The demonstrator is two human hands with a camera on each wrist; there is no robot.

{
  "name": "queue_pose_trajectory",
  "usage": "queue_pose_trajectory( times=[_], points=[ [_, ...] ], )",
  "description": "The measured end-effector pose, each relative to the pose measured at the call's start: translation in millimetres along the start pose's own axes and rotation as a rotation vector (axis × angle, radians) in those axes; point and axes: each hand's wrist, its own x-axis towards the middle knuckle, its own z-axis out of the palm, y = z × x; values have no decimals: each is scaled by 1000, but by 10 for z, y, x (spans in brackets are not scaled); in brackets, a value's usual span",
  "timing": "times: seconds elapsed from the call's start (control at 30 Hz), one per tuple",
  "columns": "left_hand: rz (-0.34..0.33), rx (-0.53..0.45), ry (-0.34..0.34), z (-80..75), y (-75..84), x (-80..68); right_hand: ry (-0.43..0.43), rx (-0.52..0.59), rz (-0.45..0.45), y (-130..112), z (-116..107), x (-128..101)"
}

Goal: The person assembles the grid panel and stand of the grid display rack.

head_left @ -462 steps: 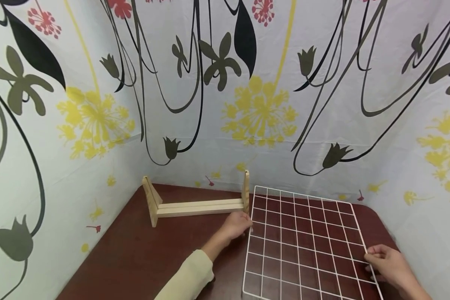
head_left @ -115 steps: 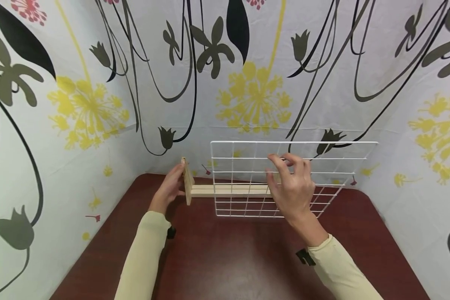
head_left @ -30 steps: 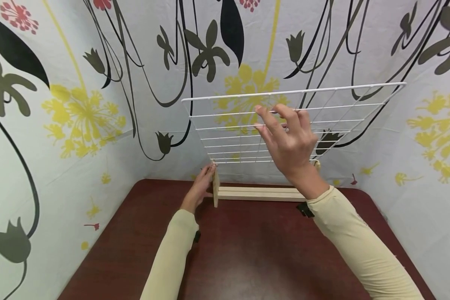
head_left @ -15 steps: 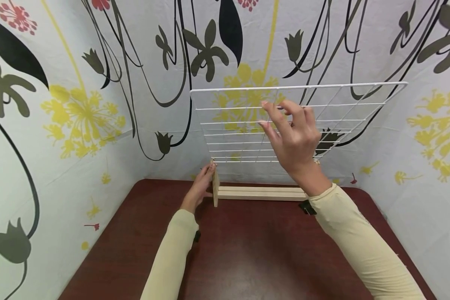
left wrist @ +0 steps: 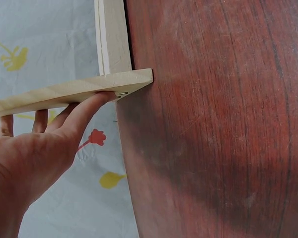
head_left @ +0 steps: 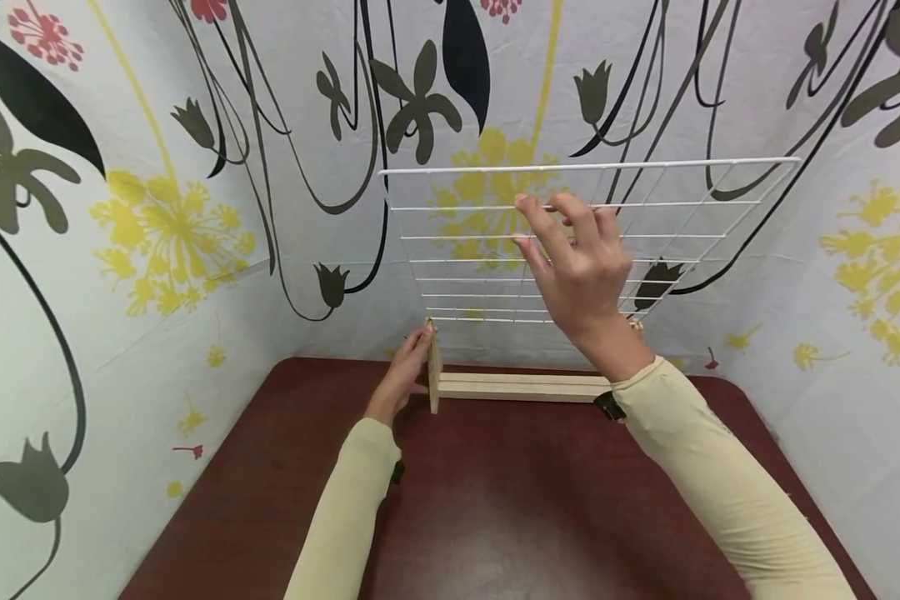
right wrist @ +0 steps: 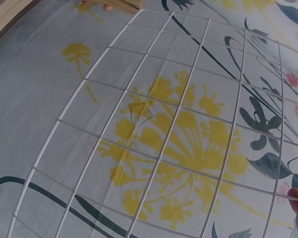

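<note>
**Q:** What's the setup here?

**Me:** Floral sheet (head_left: 157, 250) hung all round as a backdrop, dark red-brown table (head_left: 495, 517) filling the bottom of the frame. At the table's far edge, mid-frame, is my wooden stand (head_left: 521, 387). My left hand (head_left: 405, 375) has straight fingers pressed flat against its left upright, I'd say so it doesn't slide. My right hand (head_left: 581, 267) holds the white wire grid (head_left: 487, 242) up in the air, centre-top, fingers hooked round its wires, lower edge just above the stand's uprights.

**Q:** Anything you can't make out?

**Me:** Plenty. My right arm covers the stand's right end, so you can't tell if the grid touches that upright. The right wrist view only catches a fingertip (right wrist: 295, 194) at its lower right edge.
</note>
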Motion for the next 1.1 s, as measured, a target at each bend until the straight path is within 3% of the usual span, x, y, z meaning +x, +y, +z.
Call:
queue_pose_trajectory(
  times=[0.17, 0.43, 0.53, 0.67, 0.77, 0.87, 1.0, 1.1],
  points=[
    [-1, 4, -21, -7, 18, 1, -54, -38, -11, -7, 16, 17],
    [-4, 7, -57, -51, 67, 26, -299, -117, -15, 39, -39, 182],
    [43, 107, -59, -86, 61, 45, -394, -123, -24, 72, -76, 262],
    [208, 345, -17, -164, 82, 96, -531, -107, -41, 122, -163, 367],
    [376, 424, 41, -197, 189, 122, -611, -91, -57, 154, -234, 431],
    [577, 412, 113, -204, 406, 129, -643, -76, -75, 160, -251, 478],
    [851, 323, 214, -85, 834, 98, -656, -69, -85, 172, -257, 524],
    [985, 193, 239, 33, 1240, -8, -663, -71, -89, 183, -252, 551]
  ],
)
